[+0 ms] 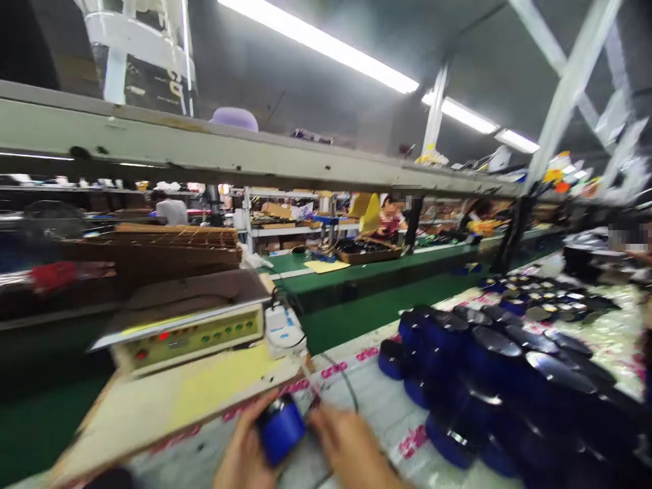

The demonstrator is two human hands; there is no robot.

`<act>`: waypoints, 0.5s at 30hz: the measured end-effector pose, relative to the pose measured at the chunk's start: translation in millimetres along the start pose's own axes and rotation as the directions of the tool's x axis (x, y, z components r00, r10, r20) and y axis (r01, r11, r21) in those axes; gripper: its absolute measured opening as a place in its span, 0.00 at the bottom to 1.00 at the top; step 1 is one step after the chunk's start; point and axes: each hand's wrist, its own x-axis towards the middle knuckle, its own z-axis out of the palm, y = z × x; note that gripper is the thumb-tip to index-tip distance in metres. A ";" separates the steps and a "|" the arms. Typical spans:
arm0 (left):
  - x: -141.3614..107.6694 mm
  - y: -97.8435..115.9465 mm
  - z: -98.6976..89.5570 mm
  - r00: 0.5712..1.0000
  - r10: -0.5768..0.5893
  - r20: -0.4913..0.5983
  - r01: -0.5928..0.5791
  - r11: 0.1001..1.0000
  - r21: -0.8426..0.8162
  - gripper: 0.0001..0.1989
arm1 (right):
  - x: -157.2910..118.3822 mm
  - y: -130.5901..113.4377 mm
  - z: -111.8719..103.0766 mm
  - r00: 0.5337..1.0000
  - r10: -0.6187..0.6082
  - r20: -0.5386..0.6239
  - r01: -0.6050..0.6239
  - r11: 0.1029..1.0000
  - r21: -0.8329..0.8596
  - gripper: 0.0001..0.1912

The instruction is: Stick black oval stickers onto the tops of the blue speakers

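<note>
A glossy blue piece with a dark end (281,428) is in my left hand (244,445), whose fingers close round its left side. It looks like a small blue housing, but blur hides its detail. Just right of it is my right hand (351,441), with fingers pinched together near the piece's edge. A thin pale rod or lead (310,380) rises from those fingertips; I cannot tell what it is. To the right, many blue round parts with dark shiny tops (458,380) are piled on the plastic-covered bench (367,401).
A control box with a red light (188,336) sits on a wooden board (127,414) at left, with a white power strip (284,329) beside it. Behind runs a green conveyor (351,312). A pale shelf beam (255,153) crosses overhead. Other people are farther back and at right.
</note>
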 end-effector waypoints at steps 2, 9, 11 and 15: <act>-2.3 3.3 -4.2 1.000 -0.031 -0.003 0.031 0.998 -0.045 0.21 | -2.0 -4.3 -12.2 0.998 0.051 -0.039 -0.047 0.996 0.077 0.23; -32.1 24.2 -1.5 0.974 0.017 0.224 -0.001 0.998 -0.068 0.32 | -26.9 -73.1 -71.0 0.866 -0.402 -0.297 0.411 0.911 -0.035 0.09; -40.1 29.6 1.6 0.964 0.048 0.260 -0.036 0.998 -0.052 0.31 | -32.8 -90.6 -72.4 0.832 -0.462 -0.306 0.449 0.886 -0.115 0.10; -47.8 40.5 4.9 0.963 0.060 0.264 -0.055 0.998 -0.026 0.28 | -34.5 -104.9 -68.4 0.802 -0.469 -0.370 0.431 0.883 -0.187 0.08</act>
